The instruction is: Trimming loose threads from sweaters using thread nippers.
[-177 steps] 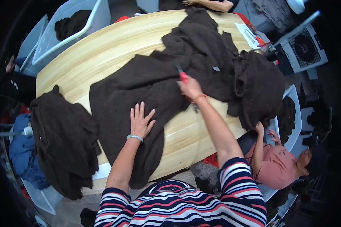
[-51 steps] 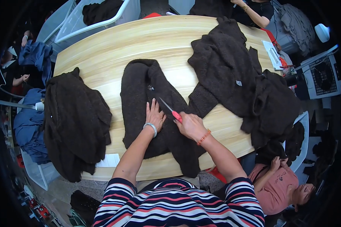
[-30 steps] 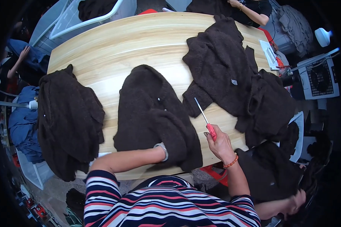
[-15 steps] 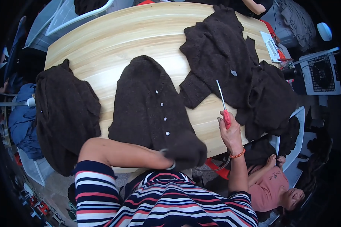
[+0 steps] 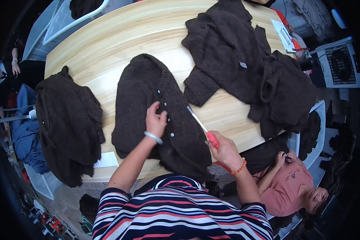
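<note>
A dark brown knitted cardigan (image 5: 140,88) with several shiny buttons down its front lies spread before me. Its lower right edge reaches the table's near edge. Over the button band hovers or rests my left hand (image 5: 156,122), fingers loosely spread with nothing in them; whether it touches the knit I cannot tell. My right hand (image 5: 225,151) is wrapped round a red-handled tool (image 5: 199,120) with a long thin silver shaft. The shaft points up and left, its tip at the cardigan's right edge.
More dark brown knits lie on the wooden table (image 5: 108,36): one garment (image 5: 70,124) at left, a pile (image 5: 228,56) at right. A white paper (image 5: 106,160) sits near the front edge. Someone in a pink shirt (image 5: 286,186) is at lower right, beside a white bin (image 5: 318,120).
My left hand has left the cardigan's lower right part, which now lies flatter, and moved up to the buttons. My right hand has lowered the tool leftward, toward the cardigan.
</note>
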`<action>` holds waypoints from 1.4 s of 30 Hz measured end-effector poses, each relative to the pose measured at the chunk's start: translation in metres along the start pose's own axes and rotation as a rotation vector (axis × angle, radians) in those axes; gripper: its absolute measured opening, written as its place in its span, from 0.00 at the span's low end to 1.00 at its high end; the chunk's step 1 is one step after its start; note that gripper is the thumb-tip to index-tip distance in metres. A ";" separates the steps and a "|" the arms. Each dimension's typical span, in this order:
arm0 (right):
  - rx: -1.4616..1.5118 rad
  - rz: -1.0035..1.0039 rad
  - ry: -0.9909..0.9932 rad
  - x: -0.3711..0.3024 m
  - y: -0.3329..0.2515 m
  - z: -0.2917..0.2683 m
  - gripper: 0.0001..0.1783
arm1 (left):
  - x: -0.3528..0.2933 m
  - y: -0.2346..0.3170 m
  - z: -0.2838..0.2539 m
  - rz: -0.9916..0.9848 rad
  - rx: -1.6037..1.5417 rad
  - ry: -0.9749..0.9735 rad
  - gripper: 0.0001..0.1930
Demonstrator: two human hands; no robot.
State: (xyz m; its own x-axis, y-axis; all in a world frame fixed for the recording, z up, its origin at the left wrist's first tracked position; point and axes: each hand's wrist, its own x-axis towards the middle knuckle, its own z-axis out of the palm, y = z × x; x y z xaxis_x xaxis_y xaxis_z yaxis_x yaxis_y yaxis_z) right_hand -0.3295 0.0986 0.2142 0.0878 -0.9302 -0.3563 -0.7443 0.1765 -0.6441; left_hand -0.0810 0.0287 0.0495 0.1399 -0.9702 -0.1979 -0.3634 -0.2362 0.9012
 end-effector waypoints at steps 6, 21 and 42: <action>-0.010 -0.076 -0.078 0.008 -0.009 0.022 0.16 | 0.062 0.036 -0.001 -0.728 -0.491 -0.212 0.30; -0.125 -0.022 -0.217 0.018 -0.015 0.026 0.14 | 0.054 -0.020 -0.012 -0.510 -0.826 -0.221 0.06; -0.223 -0.109 -0.141 0.074 -0.048 0.045 0.12 | 0.124 -0.064 -0.009 0.033 0.071 0.247 0.16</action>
State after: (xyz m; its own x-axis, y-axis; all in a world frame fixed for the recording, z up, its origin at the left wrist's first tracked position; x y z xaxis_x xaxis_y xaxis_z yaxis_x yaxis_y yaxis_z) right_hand -0.2581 0.0353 0.1881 0.2552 -0.8831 -0.3938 -0.8513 -0.0121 -0.5245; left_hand -0.0326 -0.0757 -0.0289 0.3448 -0.9368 -0.0602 -0.4342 -0.2160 0.8745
